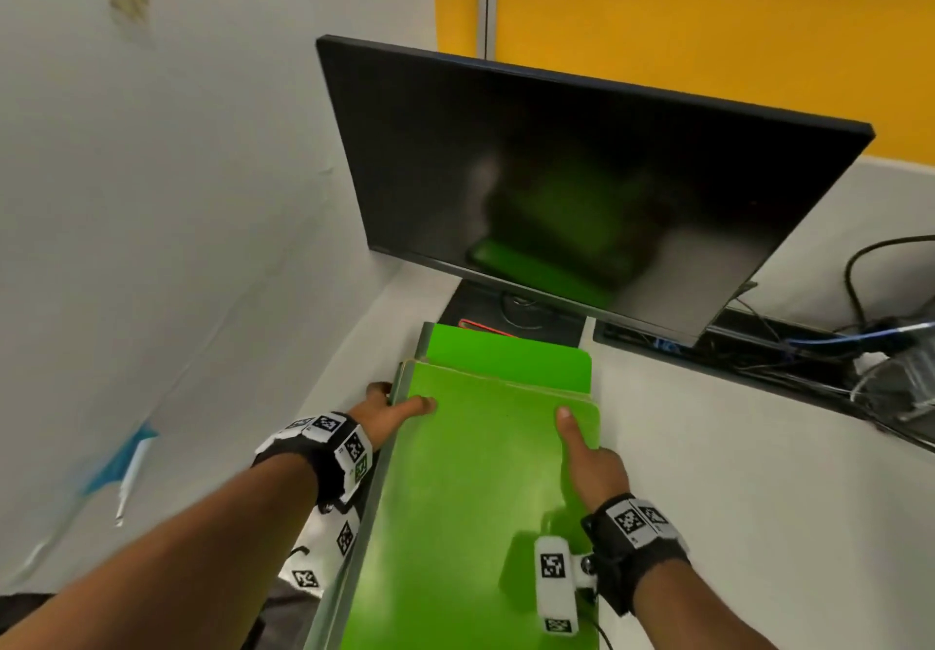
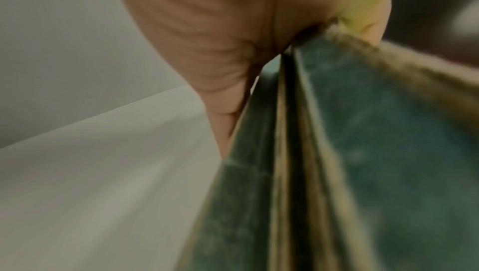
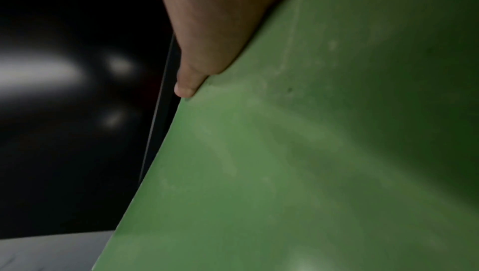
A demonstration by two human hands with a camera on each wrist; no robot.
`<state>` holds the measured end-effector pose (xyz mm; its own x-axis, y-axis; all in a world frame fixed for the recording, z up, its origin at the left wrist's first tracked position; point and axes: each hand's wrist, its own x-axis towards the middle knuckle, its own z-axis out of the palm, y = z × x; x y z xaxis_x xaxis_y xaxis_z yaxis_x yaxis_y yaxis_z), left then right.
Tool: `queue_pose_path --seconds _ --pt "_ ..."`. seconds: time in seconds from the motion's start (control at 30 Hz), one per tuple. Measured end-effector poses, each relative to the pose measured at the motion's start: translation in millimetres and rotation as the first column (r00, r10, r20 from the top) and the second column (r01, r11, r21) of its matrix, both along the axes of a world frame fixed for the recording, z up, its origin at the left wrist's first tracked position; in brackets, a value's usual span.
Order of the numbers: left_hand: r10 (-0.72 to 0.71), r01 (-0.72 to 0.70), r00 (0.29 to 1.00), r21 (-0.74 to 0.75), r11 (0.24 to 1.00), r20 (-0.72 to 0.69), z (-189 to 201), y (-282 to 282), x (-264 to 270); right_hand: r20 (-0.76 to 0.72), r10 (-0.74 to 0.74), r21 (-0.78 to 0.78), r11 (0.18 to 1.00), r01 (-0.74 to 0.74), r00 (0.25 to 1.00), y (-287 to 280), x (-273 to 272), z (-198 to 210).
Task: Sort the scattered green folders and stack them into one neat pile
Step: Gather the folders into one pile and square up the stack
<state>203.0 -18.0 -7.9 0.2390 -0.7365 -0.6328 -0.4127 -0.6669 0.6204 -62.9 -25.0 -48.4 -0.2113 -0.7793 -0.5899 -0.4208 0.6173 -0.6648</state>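
- The green pile lies along the desk's left edge, in front of a dark monitor.
- The left hand pinches the pile's left edge, thumb on top.
- The right hand lays its thumb on top near the right edge. Its fingers are hidden, so I cannot tell if it pinches.
- One folder juts out at the far end.
- Step, likely: squaring. Next: push the ends flush.

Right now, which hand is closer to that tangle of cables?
The right hand: it holds the right side of the folder stack, toward the cables. The left hand grips the stack's opposite, left edge.
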Motion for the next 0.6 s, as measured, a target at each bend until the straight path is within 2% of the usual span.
queue_pose_path --seconds 0.1,0.17,0.37,0.6 --pt "-0.109 0.094 0.988 0.136 0.986 0.112 -3 -6 -3 -0.06 0.034 0.113 0.993 -0.027 0.998 2 1 -13" --pt "-0.166 0.13 0.965 0.176 0.976 0.203 -10 -11 -1 -0.075 0.011 0.136 0.991 -0.001 0.997 3 1 -19" --pt "-0.236 0.213 0.9 0.104 0.972 0.367 -19 -22 -6 -0.061 -0.086 0.161 0.982 0.094 0.994 6 6 -20" --pt "-0.235 0.247 0.869 0.031 0.969 0.435 -21 -15 0 -0.13 -0.015 0.221 0.974 0.044 0.991 12 30 -22"
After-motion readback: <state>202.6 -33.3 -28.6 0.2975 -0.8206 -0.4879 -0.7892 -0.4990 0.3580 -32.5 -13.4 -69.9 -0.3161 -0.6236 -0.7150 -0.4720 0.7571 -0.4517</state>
